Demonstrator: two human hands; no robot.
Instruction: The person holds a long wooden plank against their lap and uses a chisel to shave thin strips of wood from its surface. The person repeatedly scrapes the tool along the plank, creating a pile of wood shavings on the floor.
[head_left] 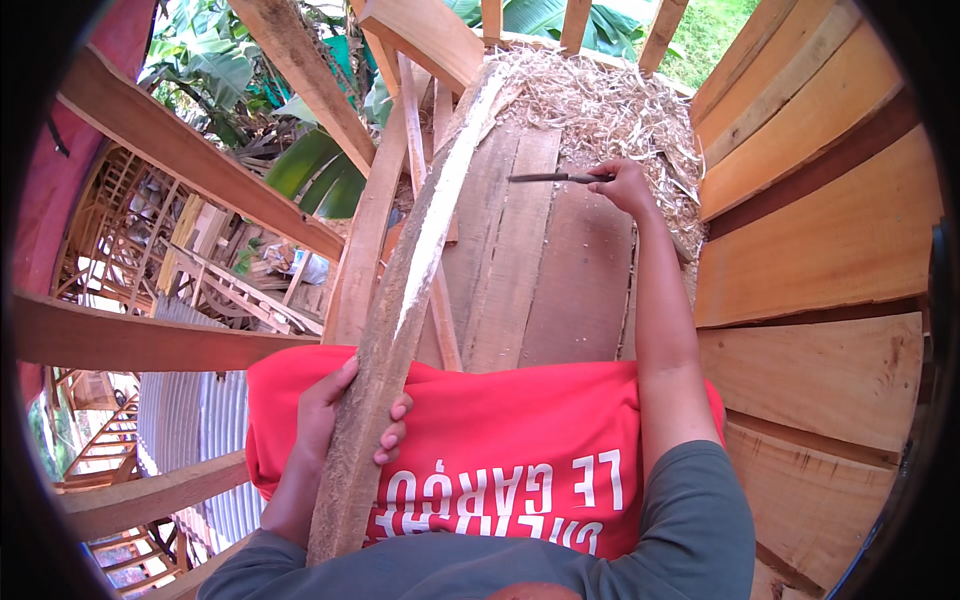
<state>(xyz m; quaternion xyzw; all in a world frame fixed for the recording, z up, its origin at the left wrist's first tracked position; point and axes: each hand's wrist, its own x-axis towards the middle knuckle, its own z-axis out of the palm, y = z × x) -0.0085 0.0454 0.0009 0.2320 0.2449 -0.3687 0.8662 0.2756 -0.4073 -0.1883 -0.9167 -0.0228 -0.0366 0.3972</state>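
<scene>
A long rough wooden beam (375, 350) slants from my chest up to the far end of the boards. Its upper part has a pale, freshly cut face. My left hand (318, 408) is wrapped round the lower part of the beam, with the fingertips showing on its right side. Out to the right, my right hand (628, 188) grips a knife (548, 178) with a dark, narrow blade. The blade points left toward the beam and is apart from it. Red cloth (520, 410) with white lettering covers my lap.
Curly wood shavings (600, 100) are heaped at the far end of the plank floor (580, 270). A slatted plank wall (800, 240) rises on the right. Wooden rails (150, 345) run along the left, with corrugated sheets (195, 410) and stacked lumber beyond them.
</scene>
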